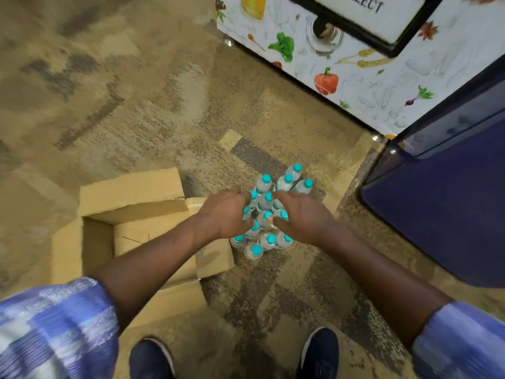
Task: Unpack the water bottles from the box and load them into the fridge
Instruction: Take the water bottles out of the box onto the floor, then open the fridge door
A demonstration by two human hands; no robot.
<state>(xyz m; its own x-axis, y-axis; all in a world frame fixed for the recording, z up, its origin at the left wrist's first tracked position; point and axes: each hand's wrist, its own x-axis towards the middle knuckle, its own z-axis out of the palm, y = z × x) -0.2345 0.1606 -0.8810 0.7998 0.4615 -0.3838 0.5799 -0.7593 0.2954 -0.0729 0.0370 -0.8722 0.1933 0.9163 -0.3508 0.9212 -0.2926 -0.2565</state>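
On patterned brown carpet (164, 105), clear plastic water bottles with turquoise caps (257, 250) stand tightly clustered, just beside an open cardboard box (131, 195). Left hand (224, 212) and right hand (300, 217) arch over the caps, fingers half-curled; any grip cannot be told. Hazard: pulling several out together may topple packed neighbours or let one slip.

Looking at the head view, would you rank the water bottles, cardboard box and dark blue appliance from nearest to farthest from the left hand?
1. Water bottles: right under the left hand.
2. Cardboard box: beside the wrist, leftward.
3. Dark blue appliance: far right.
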